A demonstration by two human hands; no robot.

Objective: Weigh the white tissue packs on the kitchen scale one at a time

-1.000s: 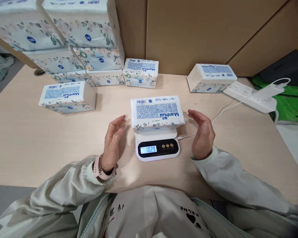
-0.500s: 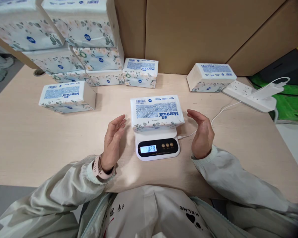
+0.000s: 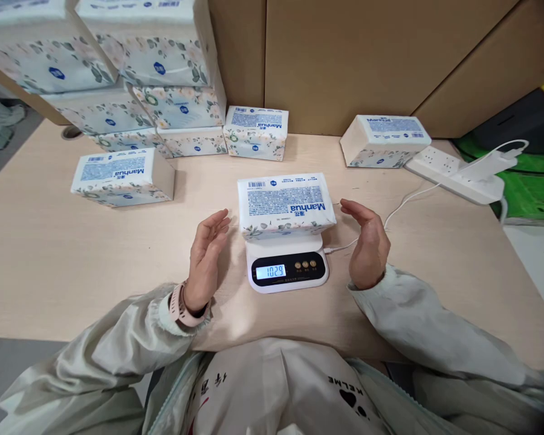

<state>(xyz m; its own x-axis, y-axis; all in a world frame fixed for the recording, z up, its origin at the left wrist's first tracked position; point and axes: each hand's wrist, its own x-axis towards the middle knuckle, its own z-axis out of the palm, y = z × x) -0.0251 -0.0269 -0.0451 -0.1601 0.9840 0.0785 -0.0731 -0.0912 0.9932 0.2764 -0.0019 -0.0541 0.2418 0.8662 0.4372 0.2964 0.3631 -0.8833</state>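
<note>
A white tissue pack [image 3: 285,205] with blue print and a floral edge rests on a white kitchen scale [image 3: 288,272] in front of me. The lit display [image 3: 271,271] appears to read 102.9. My left hand [image 3: 207,257] stands open just left of the pack, thumb and fingers extended, palm turned inward. On the other side, my right hand [image 3: 369,244] is open too, its palm facing the pack. Gaps show between both hands and the pack, so neither touches it. The pack hides the scale's weighing plate.
Stacked tissue packs [image 3: 163,60] rise at the back left. Single packs stand at left [image 3: 122,175], back middle [image 3: 256,133] and back right [image 3: 385,142]. A white power strip [image 3: 456,172] lies at right, its cable [image 3: 399,205] running to the scale. Cardboard [image 3: 335,66] borders the rear.
</note>
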